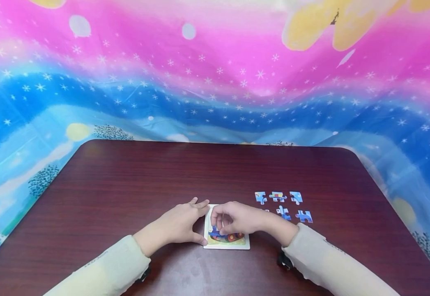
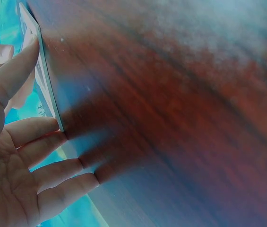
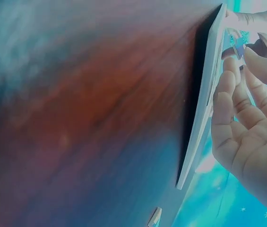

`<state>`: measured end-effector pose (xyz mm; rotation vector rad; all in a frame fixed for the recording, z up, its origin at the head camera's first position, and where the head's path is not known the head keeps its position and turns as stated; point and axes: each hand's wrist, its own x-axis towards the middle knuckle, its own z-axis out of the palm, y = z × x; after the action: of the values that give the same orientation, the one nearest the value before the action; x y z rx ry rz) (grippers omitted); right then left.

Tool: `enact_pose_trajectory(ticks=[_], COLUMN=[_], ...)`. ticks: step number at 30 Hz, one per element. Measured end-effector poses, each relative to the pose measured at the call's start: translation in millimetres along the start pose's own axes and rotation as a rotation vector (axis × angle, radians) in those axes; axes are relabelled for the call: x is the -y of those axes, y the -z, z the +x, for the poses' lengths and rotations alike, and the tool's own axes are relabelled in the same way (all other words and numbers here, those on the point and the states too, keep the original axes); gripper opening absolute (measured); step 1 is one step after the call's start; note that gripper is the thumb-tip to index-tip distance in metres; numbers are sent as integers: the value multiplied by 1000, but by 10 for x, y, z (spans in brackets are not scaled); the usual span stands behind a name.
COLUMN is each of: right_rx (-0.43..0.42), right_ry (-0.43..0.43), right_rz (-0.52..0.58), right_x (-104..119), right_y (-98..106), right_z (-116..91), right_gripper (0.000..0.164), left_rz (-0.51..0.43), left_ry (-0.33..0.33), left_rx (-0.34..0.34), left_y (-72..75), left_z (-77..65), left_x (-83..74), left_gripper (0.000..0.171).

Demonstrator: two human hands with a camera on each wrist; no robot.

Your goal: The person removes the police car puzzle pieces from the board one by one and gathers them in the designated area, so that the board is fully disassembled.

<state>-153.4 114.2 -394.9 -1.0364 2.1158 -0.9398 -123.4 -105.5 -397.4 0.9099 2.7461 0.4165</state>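
Well short of the far edge of the table (image 1: 155, 168), roughly midway between its sides: lying flat, a square puzzle tray (image 1: 226, 247) with a pale rim and a colourful vehicle picture across its near half. Along the tray's left edge, left hand (image 1: 181, 220) with fingers spread, grasping nothing: thumb against the near left corner, forefinger by the far left corner. Over the tray's middle, right hand (image 1: 237, 218) with fingers bent, pinching, to judge by the right wrist view, a small bluish puzzle piece (image 3: 239, 47); exact grip partly hidden. Beyond the tray's far right corner, toward the table's right side, loose pieces (image 1: 277, 196) in two rows.

Likely very light, thin and stiff, perhaps card or thin wood; impossible to tell which. Should lift easily, though with some risk of bent or frayed knobs if levered. Probably smooth on the printed face, so perhaps slightly slippery. Best taken by two opposite sides across the broad body, thumb against forefinger, knobs left free. For the tray, likely lightness too, and a tendency to skid on the glossy table under sideways pressure; best steadied by the rim at its left corners, clear of the picture.
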Motion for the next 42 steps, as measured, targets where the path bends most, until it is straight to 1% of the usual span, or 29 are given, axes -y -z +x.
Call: enact_pose_trajectory(ticks=[8, 19, 25, 31, 42], right_rx=[-17, -27, -33, -50, -88], right_ry=[-6, -23, -21, -5, -31], right_rz=[49, 54, 47, 41, 45], right_x=[25, 33, 23, 0, -73], right_y=[-8, -6, 9, 31, 82], right_z=[15, 28, 18, -14, -135], right_gripper=[13, 15, 13, 13, 13], left_rz=[-9, -3, 1, 10, 6], left_ry=[11, 7, 5, 6, 18], left_rx=[10, 2, 4, 11, 23], left_y=[4, 0, 7, 14, 15], left_z=[3, 15, 15, 19, 9], left_x=[-1, 11, 0, -5, -12], left_gripper=[89, 88, 89, 89, 89])
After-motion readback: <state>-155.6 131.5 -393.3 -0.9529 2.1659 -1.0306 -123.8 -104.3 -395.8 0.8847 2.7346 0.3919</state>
